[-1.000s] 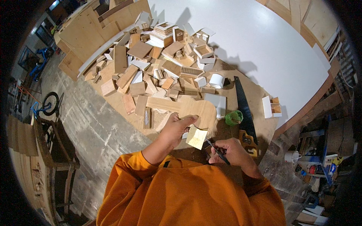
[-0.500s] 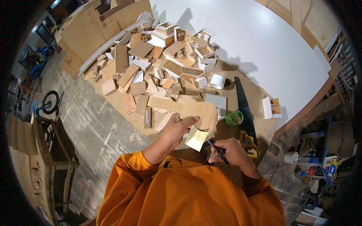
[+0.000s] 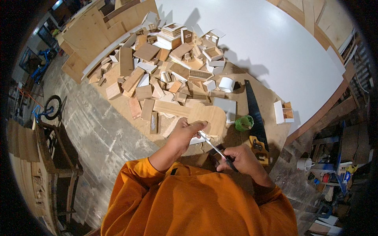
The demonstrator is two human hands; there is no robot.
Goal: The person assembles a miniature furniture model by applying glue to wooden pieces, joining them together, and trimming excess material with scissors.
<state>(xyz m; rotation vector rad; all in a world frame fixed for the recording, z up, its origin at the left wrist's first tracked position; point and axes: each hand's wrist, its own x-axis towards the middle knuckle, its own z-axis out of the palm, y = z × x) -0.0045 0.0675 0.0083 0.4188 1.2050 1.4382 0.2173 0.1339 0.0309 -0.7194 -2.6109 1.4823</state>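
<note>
- Tan wood-grain piece (image 3: 208, 116) with a long arm and a rounded broad end: it sits at the near side of the counter (image 3: 271, 94), the arm pointing toward the left edge, the broad end in front of a pale flat panel (image 3: 228, 105).
- Left hand (image 3: 182, 137): nearly closed, thumb laid over the lower edge of the piece in a pinch; the fingertips underneath are hidden.
- Right hand (image 3: 242, 158): curled around a black-handled tool (image 3: 230, 163), whose slim bright shaft slants up to the left hand's thumb. Whether that shaft is one blade or two cannot be made out.
- Right of the broad end, a green container (image 3: 241, 126), with a handsaw (image 3: 256, 114) just beside it, its dark blade toward the far side and its yellow grip toward the near edge.
- Between the saw and a white open box (image 3: 279, 111) near the right corner, brown surface shows bare, giving room on that side.
- Left and beyond, a heap of wooden blocks (image 3: 147, 52) crowds the counter out to its left edge, a white cylinder (image 3: 226, 84) at the heap's right.
- Past the far right edge, a broad white board (image 3: 275, 43).
</note>
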